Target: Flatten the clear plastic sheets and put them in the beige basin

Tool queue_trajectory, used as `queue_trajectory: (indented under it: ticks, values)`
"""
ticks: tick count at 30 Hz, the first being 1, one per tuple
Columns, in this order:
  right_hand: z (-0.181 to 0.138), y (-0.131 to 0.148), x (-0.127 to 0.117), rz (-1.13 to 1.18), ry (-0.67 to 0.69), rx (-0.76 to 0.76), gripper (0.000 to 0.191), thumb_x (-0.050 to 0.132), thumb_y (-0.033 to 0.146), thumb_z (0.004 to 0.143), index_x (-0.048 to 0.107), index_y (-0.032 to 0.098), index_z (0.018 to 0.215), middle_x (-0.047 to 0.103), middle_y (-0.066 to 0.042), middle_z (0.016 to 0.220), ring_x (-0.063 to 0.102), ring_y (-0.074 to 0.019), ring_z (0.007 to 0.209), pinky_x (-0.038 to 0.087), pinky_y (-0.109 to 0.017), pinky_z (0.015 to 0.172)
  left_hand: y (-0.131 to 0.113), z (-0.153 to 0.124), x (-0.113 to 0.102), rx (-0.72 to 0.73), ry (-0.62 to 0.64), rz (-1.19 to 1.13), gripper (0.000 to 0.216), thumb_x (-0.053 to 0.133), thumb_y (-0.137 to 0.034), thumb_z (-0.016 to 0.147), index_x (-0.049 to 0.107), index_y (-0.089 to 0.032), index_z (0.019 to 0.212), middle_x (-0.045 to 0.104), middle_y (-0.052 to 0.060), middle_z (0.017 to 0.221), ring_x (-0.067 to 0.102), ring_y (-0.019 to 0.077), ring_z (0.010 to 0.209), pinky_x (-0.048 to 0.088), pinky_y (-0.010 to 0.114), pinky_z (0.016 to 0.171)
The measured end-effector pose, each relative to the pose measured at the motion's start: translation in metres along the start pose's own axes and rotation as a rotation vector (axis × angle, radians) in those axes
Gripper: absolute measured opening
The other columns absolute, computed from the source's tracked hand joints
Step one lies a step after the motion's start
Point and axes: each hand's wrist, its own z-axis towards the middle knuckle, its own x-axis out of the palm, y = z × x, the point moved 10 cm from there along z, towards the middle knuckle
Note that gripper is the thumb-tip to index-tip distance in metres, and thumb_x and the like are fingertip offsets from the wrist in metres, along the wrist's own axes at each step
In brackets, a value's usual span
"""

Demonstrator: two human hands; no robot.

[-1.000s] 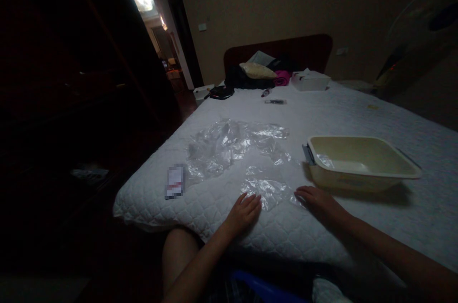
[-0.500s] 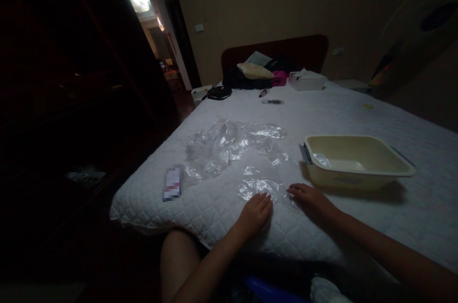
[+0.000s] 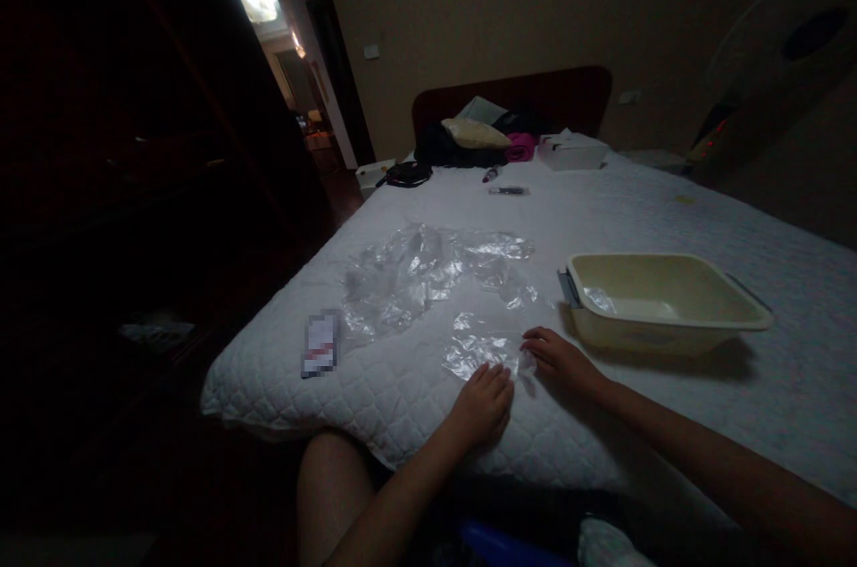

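Observation:
A small clear plastic bag (image 3: 477, 346) lies flat on the white quilted bed (image 3: 415, 388) near its front edge. My left hand (image 3: 483, 402) rests palm down with its fingertips on the bag's near edge, fingers stretched out. My right hand (image 3: 559, 360) lies flat at the bag's right edge, fingers extended and touching the plastic. Neither hand grips anything. A heap of several more clear plastic bags (image 3: 421, 272) spreads over the bed behind the small one.
A cream plastic basin (image 3: 660, 304) stands right of my hands with a bit of plastic inside. A small packet (image 3: 320, 344) lies at the left. Clothes, a pillow and a white box (image 3: 572, 152) sit by the headboard. The room at left is dark.
Both hands have slid inward and slightly forward onto the small bag, the right hand moving left. The bag now looks narrower between them.

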Motion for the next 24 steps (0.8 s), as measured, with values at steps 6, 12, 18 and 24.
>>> queue_trajectory:
  ticks: [6, 12, 18, 24]
  values:
    - [0.014, -0.010, 0.005, -0.001, -0.044, 0.109, 0.023, 0.047, 0.028, 0.081, 0.055, 0.018, 0.101, 0.055, -0.008, 0.097, 0.052, -0.0191, 0.091, 0.043, -0.032, 0.080, -0.004, 0.001, -0.002, 0.015, -0.023, 0.009, 0.033, 0.040, -0.019, 0.082, 0.047, -0.012, 0.114, 0.050, 0.013, 0.122, 0.037, 0.0220, 0.121, 0.028, 0.041, 0.102]
    - [0.016, 0.002, 0.012, -0.123, 0.037, 0.086, 0.019, 0.046, 0.024, 0.081, 0.054, 0.020, 0.098, 0.052, -0.007, 0.097, 0.051, -0.0180, 0.087, 0.042, -0.028, 0.073, -0.006, 0.000, -0.006, 0.038, -0.042, 0.018, 0.033, 0.040, -0.019, 0.083, 0.047, -0.013, 0.114, 0.049, 0.012, 0.123, 0.034, 0.0223, 0.123, 0.029, 0.042, 0.101]
    - [0.018, 0.005, 0.027, -0.259, 0.124, 0.116, 0.013, 0.042, 0.023, 0.083, 0.054, 0.020, 0.088, 0.053, -0.004, 0.086, 0.050, -0.0148, 0.075, 0.036, -0.024, 0.064, -0.006, -0.002, -0.007, 0.062, -0.064, 0.050, 0.030, 0.040, -0.018, 0.083, 0.049, -0.013, 0.111, 0.046, 0.012, 0.127, 0.033, 0.0233, 0.123, 0.028, 0.042, 0.101]
    - [0.018, 0.005, 0.030, -0.256, 0.133, 0.110, 0.016, 0.040, 0.021, 0.084, 0.055, 0.019, 0.089, 0.054, -0.005, 0.085, 0.049, -0.0151, 0.076, 0.034, -0.025, 0.066, -0.003, 0.000, -0.002, 0.030, 0.015, 0.017, 0.037, 0.040, -0.024, 0.082, 0.046, -0.012, 0.117, 0.044, 0.013, 0.128, 0.032, 0.0231, 0.124, 0.021, 0.043, 0.104]
